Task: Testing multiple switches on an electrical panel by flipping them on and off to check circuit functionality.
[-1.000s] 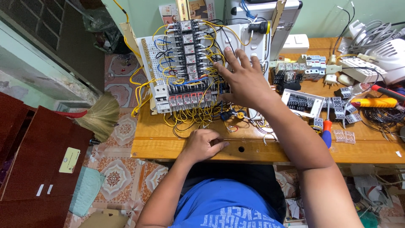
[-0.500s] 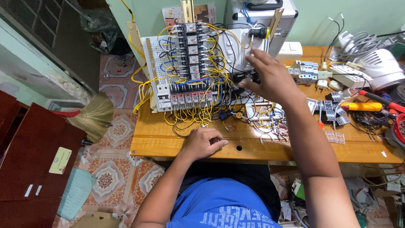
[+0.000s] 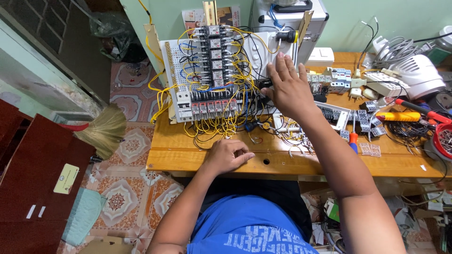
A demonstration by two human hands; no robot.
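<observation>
A white wiring panel with rows of relays, breakers and yellow, blue and black wires leans upright at the back of the wooden table. My right hand lies palm down with fingers spread on the panel's white right part, just below a black knob. Whether it grips anything underneath is hidden. My left hand rests near the table's front edge, fingers curled, beside loose yellow wires. Nothing shows in that hand.
Right of my arm lie relay sockets, an orange screwdriver, a blue-handled screwdriver, a white fan and tangled cables. A silver case stands behind the panel. On the floor at left are a broom and a dark red cabinet.
My right hand has moved up and to the right along the panel, from the relay rows to its white right part. The left hand has stayed on the table's front.
</observation>
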